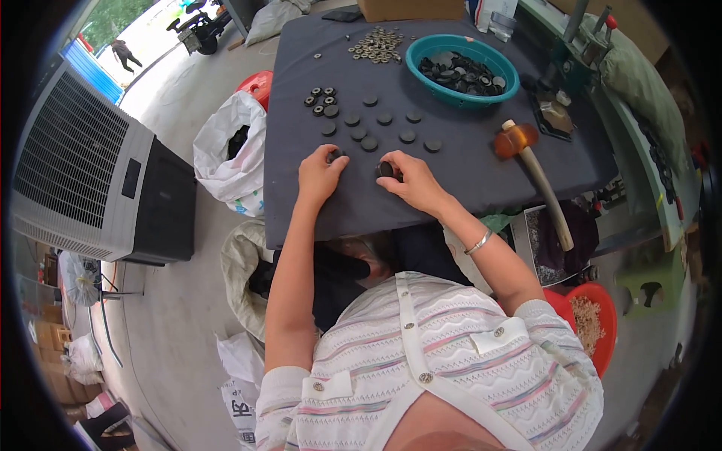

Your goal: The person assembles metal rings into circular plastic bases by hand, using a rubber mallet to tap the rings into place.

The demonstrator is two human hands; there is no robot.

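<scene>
Both hands are over the near part of the grey-covered table (451,192). My left hand (320,177) pinches a small black disc (335,155) between thumb and fingers. To its right, my right hand (414,183) grips another black disc (386,169), tilted so that one round face shows. Just beyond the hands, several loose dark discs (384,119) lie spread on the cloth. At their left is a cluster of dark rings with pale centres (318,100). Farther back are a heap of small metal rings (376,46) and a teal basin (417,71) full of black discs.
A mallet with an amber head (516,140) lies at the table's right, its handle over the front edge. Behind it stands a green bench press (583,56). White sacks (229,154) and a large air cooler (98,165) are left; a red basin (608,323) sits low right.
</scene>
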